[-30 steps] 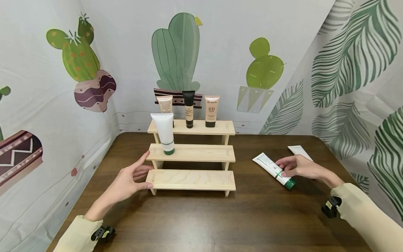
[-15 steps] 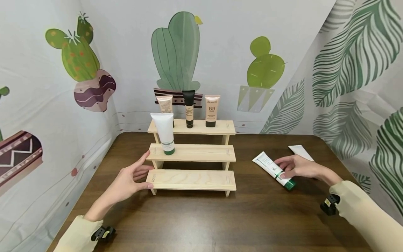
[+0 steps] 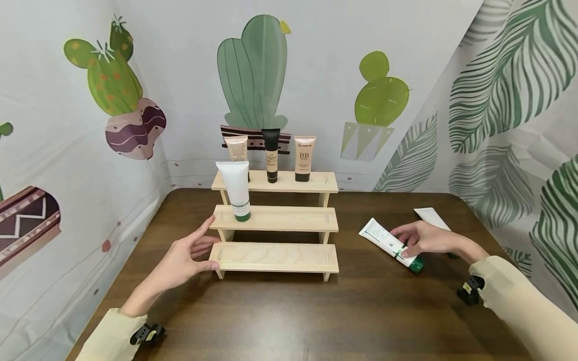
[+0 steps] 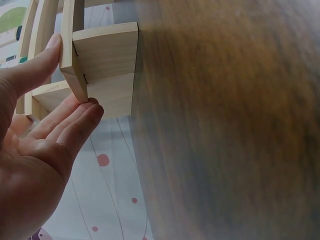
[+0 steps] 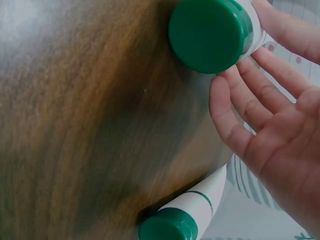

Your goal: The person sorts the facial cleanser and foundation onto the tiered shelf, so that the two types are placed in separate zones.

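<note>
A pale wooden three-step display rack (image 3: 273, 255) stands on the table. My left hand (image 3: 184, 261) holds its left end; in the left wrist view, thumb and fingertips touch opposite edges of a step board. On the right, my right hand (image 3: 429, 237) pinches a white squeeze tube (image 3: 381, 237) with a green cap (image 5: 207, 35), thumb on the near side and fingers beyond. The tube lies slanted, cap towards me; whether it clears the table I cannot tell. Behind that hand lies another white tube (image 3: 431, 217), partly hidden, its green cap visible in the right wrist view.
A white tube (image 3: 235, 186) stands cap-down at the left of the middle step. On the top step stand a beige tube (image 3: 237, 148), a black-and-beige tube (image 3: 271, 155) and a BB cream tube (image 3: 304, 158). A printed cloth (image 3: 325, 90) hangs behind the brown table (image 3: 271, 321).
The pinched tube has shifted slightly left and turned a little, with my right hand following. The left hand and the rack have stayed put.
</note>
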### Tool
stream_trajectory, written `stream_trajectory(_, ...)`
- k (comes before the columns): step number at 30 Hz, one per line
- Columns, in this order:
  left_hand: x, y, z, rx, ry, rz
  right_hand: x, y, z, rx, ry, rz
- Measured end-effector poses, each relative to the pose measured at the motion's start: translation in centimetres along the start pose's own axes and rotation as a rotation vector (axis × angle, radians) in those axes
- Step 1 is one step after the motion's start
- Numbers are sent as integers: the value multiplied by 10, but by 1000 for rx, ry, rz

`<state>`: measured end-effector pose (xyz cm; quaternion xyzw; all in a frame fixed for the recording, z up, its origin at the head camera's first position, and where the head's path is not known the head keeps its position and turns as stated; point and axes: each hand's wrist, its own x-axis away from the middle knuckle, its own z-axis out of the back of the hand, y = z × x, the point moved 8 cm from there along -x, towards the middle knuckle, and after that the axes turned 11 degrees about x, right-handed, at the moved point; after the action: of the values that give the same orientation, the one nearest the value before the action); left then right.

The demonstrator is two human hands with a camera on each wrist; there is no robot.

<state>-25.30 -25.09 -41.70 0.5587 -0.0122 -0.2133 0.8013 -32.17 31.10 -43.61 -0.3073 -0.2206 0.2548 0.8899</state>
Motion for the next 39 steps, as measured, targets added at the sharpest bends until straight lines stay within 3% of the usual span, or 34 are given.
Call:
stream_trajectory(9,-1,1,0,-21,0,-6,-3,-7,-4,11,-52,-9)
stream_trajectory(20,-1,0,0,-7,2,-7,-6,-2,-7,65,-81,-89)
stream_trajectory(30,-1,1,-1,-3,0,6,-4,-13,-12,129,-74,-24)
stream_trajectory(39,1,0,0,3,4,9,-1,-18,-13,221,0,12)
